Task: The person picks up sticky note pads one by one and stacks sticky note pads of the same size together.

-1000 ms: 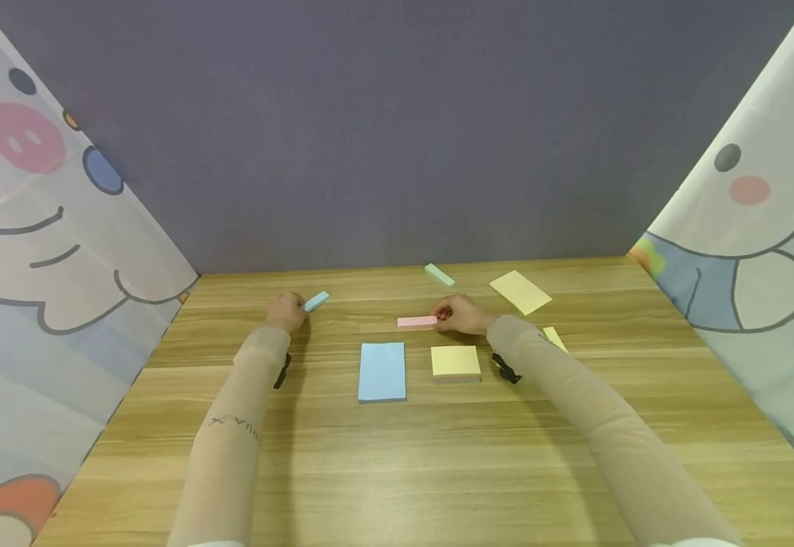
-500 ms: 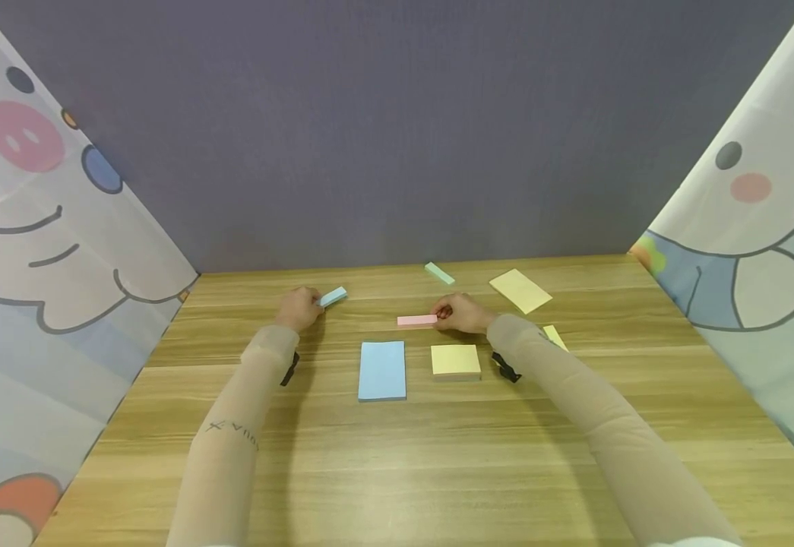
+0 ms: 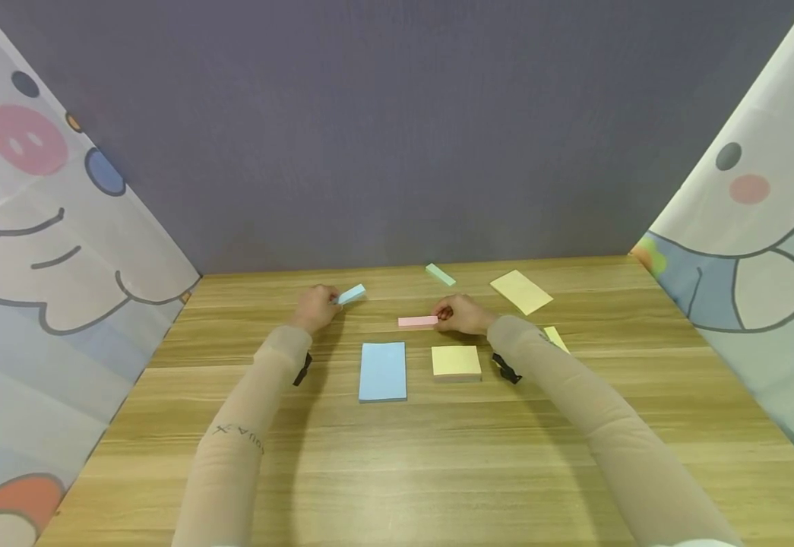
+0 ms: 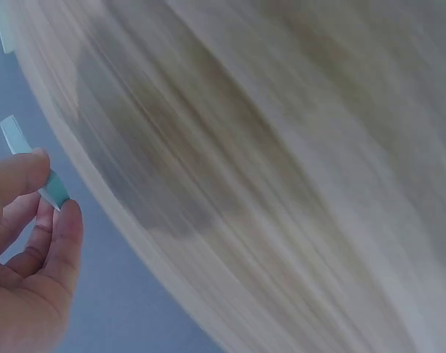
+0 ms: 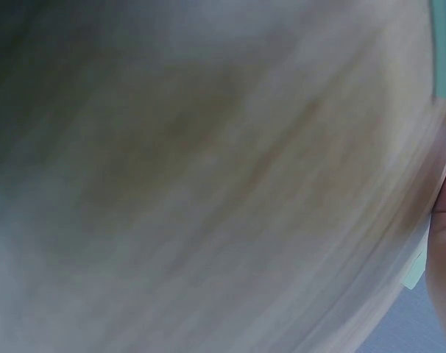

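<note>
My left hand (image 3: pixel 316 307) pinches a narrow light-blue sticky-note pad (image 3: pixel 352 294) by one end, between thumb and fingertips. In the left wrist view that pad (image 4: pixel 55 190) slants up from the thumb, held over the wooden table. Further right, my right hand (image 3: pixel 463 314) pinches the right end of a narrow pink sticky-note pad (image 3: pixel 415 321), which lies level, its long side facing me. The right wrist view shows only part of that hand (image 5: pixel 445 220), and the pink pad is out of sight there.
Nearer me on the wooden table (image 3: pixel 369 471) lie a larger blue pad (image 3: pixel 383 371) and a thick yellow pad (image 3: pixel 456 361). Toward the back are a narrow green pad (image 3: pixel 441 274) and a yellow pad (image 3: pixel 521 292). A narrow yellow pad (image 3: pixel 555 338) shows beside my right sleeve.
My left hand has moved right with the narrow light-blue pad, bringing it closer to the pink one. The right hand and the pink pad have stayed in place.
</note>
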